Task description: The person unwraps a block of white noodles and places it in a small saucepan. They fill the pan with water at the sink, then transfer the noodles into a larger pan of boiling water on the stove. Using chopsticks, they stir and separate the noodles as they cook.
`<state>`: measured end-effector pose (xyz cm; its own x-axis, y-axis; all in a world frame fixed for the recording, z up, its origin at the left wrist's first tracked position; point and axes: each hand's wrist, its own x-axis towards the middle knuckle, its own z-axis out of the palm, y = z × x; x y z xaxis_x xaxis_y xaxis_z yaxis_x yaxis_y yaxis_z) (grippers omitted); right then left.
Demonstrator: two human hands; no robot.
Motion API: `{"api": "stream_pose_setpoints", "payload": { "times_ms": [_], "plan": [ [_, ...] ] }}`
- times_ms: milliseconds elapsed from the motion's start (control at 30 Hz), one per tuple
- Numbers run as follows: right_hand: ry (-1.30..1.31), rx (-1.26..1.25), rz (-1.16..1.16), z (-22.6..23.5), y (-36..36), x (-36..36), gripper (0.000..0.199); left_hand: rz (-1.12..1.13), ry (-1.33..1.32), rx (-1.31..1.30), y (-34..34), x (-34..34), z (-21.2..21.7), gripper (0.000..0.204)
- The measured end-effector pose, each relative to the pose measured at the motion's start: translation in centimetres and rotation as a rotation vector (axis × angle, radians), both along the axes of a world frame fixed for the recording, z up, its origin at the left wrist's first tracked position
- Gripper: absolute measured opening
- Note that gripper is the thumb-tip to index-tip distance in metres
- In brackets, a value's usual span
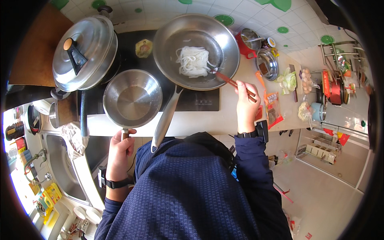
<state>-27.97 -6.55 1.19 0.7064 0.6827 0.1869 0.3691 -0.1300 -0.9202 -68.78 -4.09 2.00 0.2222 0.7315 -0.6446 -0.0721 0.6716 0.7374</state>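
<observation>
My left hand [119, 153] is closed round the handle of a small steel saucepan [133, 105], which holds a little clear liquid. Fingers pinched, my right hand [247, 106] grips brown chopsticks [230, 81]. Their tips reach into a large steel wok [170, 46] and meet the edge of a clump of white noodles [194, 61]. The wok's long grey handle points toward my body, between my two arms. Beneath both pans lies a black cooktop [200, 98].
A big lidded pot [102, 44] stands at far left. Right of the wok are a red pot [245, 47], a steel bowl [272, 72], cabbage [287, 80], a knife [295, 86], eggs [307, 80] and an orange food packet [273, 108]. A sink [60, 160] lies at lower left.
</observation>
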Motion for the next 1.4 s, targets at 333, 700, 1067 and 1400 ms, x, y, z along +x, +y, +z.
{"api": "stream_pose_setpoints", "payload": {
  "times_ms": [333,700,1067,1400],
  "plan": [
    [0.166,0.104,-0.068,3.0,2.2,0.4,0.019,-0.008,0.026,0.011,0.2,0.1,0.2,0.022],
    [0.272,0.075,-0.078,0.8,3.8,0.6,0.019,0.023,0.041,0.019,-0.3,-0.4,0.2,0.022],
    [0.119,0.073,0.006,0.9,2.3,0.5,0.016,-0.037,0.061,0.022,0.4,0.4,0.7,0.022],
    [0.165,0.145,-0.026,2.3,3.2,0.6,0.018,-0.03,0.048,0.018,0.3,0.1,0.4,0.022]
  ]
}}
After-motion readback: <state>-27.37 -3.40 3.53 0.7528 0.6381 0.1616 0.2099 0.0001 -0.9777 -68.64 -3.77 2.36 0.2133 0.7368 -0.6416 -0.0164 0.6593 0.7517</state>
